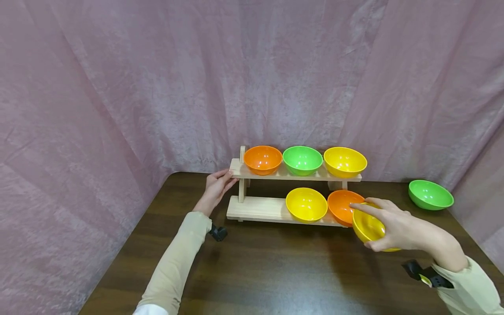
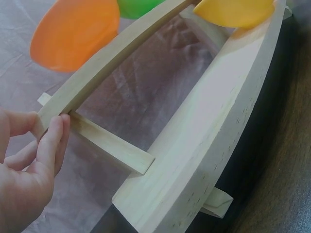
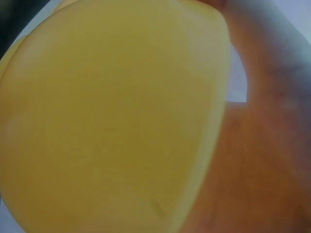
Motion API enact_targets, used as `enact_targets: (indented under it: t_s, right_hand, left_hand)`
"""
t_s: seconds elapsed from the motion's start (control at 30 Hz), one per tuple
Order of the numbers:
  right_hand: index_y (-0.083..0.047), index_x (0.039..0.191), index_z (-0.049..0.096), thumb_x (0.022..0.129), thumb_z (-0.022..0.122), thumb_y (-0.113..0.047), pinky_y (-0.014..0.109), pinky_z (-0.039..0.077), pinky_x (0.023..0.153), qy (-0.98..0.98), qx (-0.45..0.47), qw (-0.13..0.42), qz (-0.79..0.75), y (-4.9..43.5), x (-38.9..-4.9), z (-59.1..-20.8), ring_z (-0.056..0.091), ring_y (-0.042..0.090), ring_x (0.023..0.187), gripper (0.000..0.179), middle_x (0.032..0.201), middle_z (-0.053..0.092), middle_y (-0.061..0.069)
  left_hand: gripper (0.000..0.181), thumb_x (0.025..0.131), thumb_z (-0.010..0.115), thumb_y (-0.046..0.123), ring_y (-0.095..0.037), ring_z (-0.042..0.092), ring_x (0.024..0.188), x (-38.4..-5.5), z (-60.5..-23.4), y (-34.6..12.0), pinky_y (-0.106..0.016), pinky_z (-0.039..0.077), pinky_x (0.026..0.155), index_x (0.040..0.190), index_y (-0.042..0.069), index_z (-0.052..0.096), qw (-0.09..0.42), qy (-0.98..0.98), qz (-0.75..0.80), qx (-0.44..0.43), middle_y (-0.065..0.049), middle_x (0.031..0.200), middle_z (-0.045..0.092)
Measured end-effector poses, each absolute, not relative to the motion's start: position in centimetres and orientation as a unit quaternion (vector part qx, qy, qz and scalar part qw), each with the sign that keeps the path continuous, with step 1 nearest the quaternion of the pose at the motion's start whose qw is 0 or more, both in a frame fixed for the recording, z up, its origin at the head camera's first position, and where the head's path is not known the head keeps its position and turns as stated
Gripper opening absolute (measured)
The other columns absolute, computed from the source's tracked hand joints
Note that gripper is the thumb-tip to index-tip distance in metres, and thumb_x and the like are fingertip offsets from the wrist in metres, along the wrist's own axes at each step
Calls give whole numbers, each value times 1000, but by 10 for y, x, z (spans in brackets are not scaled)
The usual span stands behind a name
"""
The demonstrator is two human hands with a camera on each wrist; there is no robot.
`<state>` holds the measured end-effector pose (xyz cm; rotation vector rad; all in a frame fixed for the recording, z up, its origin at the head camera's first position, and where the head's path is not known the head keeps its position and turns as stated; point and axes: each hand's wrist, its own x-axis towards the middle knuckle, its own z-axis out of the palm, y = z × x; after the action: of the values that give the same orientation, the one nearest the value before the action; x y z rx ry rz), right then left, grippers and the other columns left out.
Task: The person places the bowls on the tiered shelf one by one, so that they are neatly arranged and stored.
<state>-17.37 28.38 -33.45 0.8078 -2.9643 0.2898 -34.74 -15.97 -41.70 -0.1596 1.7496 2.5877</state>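
Observation:
My left hand (image 1: 214, 190) pinches the left end of the upper board of a two-tier wooden rack (image 1: 257, 209); in the left wrist view, thumb and fingers meet at that board's end. With my right hand (image 1: 411, 229) I grip a yellow bowl (image 1: 366, 225) by its rim, tilted, in front of the rack's right end. It overlaps an orange bowl (image 1: 339, 206) on the lower board. Left of that orange bowl sits another yellow bowl (image 1: 306, 204). The held bowl's outer side (image 3: 112, 116) fills most of the right wrist view.
Along the upper board stand an orange bowl (image 1: 263, 160), a green bowl (image 1: 302, 160) and a yellow bowl (image 1: 344, 162). Another green bowl (image 1: 430, 195) rests on the dark wooden table (image 1: 275, 271) at the far right. A pink curtain (image 1: 197, 87) hangs behind the table.

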Motion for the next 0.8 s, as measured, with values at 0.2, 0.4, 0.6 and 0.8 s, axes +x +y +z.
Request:
enact_targets:
  t_s: [0.2,0.4,0.6,0.8]
  right_hand:
    - [-21,138,49,66,83,-45,68,52,68,-957,272,26,95,276,-175,-332,46,44,120,84,138,44,25]
    - [-21,139,50,66,83,-46,67,52,69,-953,285,23,100,265,-178,-329,46,45,121,84,138,45,25]
    - [-23,140,48,66,83,-45,62,53,65,-948,301,20,103,252,-181,-325,47,44,121,85,139,45,22]
    - [-23,138,50,66,83,-39,47,53,64,-942,316,24,112,237,-183,-322,45,36,124,81,140,44,12]
  left_hand:
    - [46,98,53,5,-6,68,80,-348,-417,-160,-17,59,82,141,-9,41,4,557,829,-51,-23,137,45]
    - [46,98,53,5,-7,68,80,-348,-417,-160,-16,60,81,141,-8,41,4,555,830,-56,-23,138,45]
    - [46,98,53,6,-7,68,81,-349,-417,-160,-16,59,81,140,-8,42,7,556,829,-56,-23,137,45]
    - [46,98,54,5,-8,68,80,-349,-418,-160,-17,60,82,141,-8,42,6,552,831,-59,-23,138,45]
